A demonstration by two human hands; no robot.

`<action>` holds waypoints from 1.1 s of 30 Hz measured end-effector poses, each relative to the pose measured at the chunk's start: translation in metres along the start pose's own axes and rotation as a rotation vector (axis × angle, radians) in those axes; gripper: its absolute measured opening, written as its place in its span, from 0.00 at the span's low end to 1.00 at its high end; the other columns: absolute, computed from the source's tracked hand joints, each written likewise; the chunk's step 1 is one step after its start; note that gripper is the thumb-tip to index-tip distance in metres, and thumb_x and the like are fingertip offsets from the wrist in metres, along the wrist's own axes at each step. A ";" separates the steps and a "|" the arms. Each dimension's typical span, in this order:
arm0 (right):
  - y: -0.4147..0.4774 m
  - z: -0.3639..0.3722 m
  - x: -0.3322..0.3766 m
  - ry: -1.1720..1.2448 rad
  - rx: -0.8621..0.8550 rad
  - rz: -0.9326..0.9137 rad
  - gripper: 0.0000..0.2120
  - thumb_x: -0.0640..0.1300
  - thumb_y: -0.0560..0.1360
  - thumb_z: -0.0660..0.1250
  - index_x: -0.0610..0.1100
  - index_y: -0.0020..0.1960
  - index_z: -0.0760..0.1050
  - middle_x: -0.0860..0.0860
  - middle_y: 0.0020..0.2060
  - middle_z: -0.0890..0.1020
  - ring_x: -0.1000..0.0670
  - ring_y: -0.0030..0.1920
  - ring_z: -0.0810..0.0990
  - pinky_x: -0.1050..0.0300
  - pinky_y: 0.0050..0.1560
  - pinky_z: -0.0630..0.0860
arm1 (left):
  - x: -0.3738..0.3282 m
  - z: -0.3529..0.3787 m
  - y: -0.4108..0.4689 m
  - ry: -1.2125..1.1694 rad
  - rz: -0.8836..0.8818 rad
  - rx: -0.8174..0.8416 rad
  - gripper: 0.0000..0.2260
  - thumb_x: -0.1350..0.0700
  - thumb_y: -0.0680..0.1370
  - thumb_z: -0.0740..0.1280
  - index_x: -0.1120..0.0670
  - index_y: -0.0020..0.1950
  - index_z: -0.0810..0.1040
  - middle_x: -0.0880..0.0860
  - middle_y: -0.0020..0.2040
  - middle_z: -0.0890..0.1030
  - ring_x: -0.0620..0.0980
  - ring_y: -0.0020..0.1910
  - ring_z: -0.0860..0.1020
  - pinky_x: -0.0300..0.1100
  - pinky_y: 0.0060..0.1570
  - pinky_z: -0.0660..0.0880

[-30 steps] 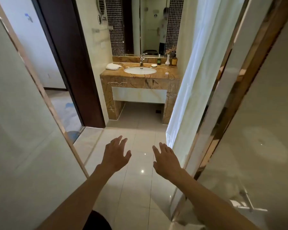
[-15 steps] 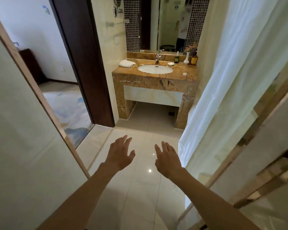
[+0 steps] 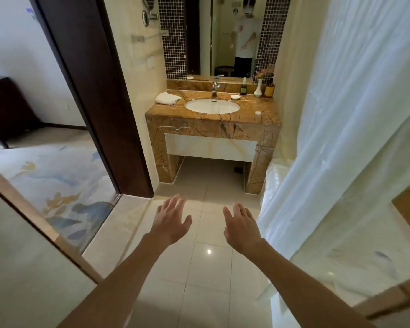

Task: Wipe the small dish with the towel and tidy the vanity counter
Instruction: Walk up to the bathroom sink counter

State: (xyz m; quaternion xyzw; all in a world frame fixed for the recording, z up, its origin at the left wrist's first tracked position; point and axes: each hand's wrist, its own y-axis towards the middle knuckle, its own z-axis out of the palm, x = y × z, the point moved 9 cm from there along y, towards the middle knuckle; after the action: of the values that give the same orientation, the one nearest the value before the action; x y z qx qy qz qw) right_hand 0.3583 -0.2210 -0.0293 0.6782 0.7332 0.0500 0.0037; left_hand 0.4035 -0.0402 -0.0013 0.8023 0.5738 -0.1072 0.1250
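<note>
Vanity counter [image 3: 265, 114] stands at 12 o'clock, well apart from both hands. Folded towel [image 3: 167, 98] lies at its 10 o'clock corner; small dish [image 3: 235, 97] at 1 o'clock beside the basin. Left hand [image 3: 169, 221] and right hand [image 3: 243, 227]: fingers spread, empty. No legible labels.

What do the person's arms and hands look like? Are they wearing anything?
Both arms are bare up to the frame's edge: no sleeves show. The left hand and right hand wear no gloves, and no rings, watch or bracelet are visible.
</note>
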 end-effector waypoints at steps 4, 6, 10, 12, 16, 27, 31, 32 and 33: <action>0.035 0.011 -0.013 -0.010 0.013 0.021 0.25 0.43 0.77 0.62 0.43 0.72 0.59 0.37 0.70 0.66 0.38 0.70 0.65 0.47 0.73 0.62 | 0.010 0.006 0.044 -0.024 0.017 0.011 0.26 0.46 0.76 0.61 0.53 0.72 0.63 0.56 0.75 0.64 0.56 0.73 0.62 0.55 0.71 0.60; 0.053 0.019 -0.018 -0.021 0.036 0.022 0.26 0.43 0.77 0.62 0.42 0.72 0.59 0.36 0.70 0.65 0.38 0.70 0.65 0.47 0.72 0.62 | 0.016 0.012 0.065 -0.044 0.013 0.019 0.27 0.47 0.76 0.62 0.54 0.73 0.63 0.57 0.75 0.63 0.57 0.74 0.60 0.55 0.71 0.58; 0.099 0.027 -0.031 -0.025 0.043 0.025 0.26 0.42 0.76 0.64 0.41 0.71 0.60 0.36 0.70 0.66 0.38 0.68 0.66 0.47 0.71 0.63 | 0.025 0.018 0.115 -0.049 -0.002 0.020 0.28 0.47 0.77 0.63 0.53 0.75 0.61 0.55 0.76 0.61 0.57 0.75 0.58 0.56 0.72 0.57; 0.127 0.026 -0.038 -0.017 0.032 0.026 0.27 0.41 0.76 0.64 0.41 0.72 0.60 0.36 0.70 0.66 0.38 0.68 0.67 0.48 0.71 0.63 | 0.029 0.016 0.145 -0.039 0.010 0.013 0.28 0.47 0.77 0.62 0.52 0.75 0.60 0.55 0.77 0.61 0.56 0.74 0.59 0.56 0.71 0.58; 0.182 0.020 -0.050 0.011 0.013 0.028 0.25 0.39 0.75 0.64 0.40 0.71 0.62 0.37 0.66 0.69 0.39 0.65 0.70 0.49 0.70 0.67 | 0.042 0.009 0.199 0.008 0.030 0.011 0.28 0.46 0.76 0.62 0.52 0.74 0.61 0.55 0.76 0.62 0.56 0.74 0.60 0.56 0.71 0.59; 0.302 0.022 -0.047 0.105 -0.003 0.012 0.16 0.33 0.72 0.62 0.40 0.59 0.69 0.43 0.54 0.73 0.44 0.55 0.70 0.48 0.64 0.70 | 0.092 0.011 0.300 -0.006 -0.028 0.029 0.27 0.46 0.77 0.60 0.52 0.75 0.61 0.55 0.76 0.61 0.55 0.75 0.58 0.56 0.71 0.58; 0.346 0.033 -0.052 0.081 0.012 0.032 0.18 0.34 0.73 0.62 0.40 0.62 0.69 0.42 0.58 0.73 0.42 0.59 0.71 0.49 0.66 0.69 | 0.105 0.013 0.345 -0.019 -0.010 0.029 0.27 0.46 0.77 0.59 0.52 0.75 0.61 0.55 0.77 0.61 0.55 0.75 0.58 0.56 0.71 0.58; 0.358 0.034 -0.054 0.079 0.018 0.044 0.18 0.35 0.73 0.63 0.41 0.62 0.68 0.42 0.58 0.73 0.42 0.59 0.71 0.49 0.67 0.68 | 0.109 0.013 0.358 -0.019 -0.004 0.035 0.27 0.46 0.77 0.59 0.52 0.75 0.61 0.55 0.77 0.61 0.55 0.75 0.58 0.56 0.71 0.58; 0.370 0.036 -0.055 0.079 0.022 0.056 0.18 0.36 0.73 0.63 0.41 0.62 0.68 0.42 0.58 0.72 0.41 0.60 0.71 0.49 0.67 0.68 | 0.114 0.013 0.370 -0.021 0.003 0.039 0.27 0.46 0.77 0.58 0.52 0.75 0.60 0.55 0.77 0.61 0.55 0.75 0.58 0.56 0.71 0.58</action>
State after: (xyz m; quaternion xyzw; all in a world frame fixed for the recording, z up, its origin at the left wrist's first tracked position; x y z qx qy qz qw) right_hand 0.7335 -0.2450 -0.0390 0.6959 0.7140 0.0688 -0.0341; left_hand 0.7901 -0.0573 -0.0210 0.8042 0.5692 -0.1266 0.1153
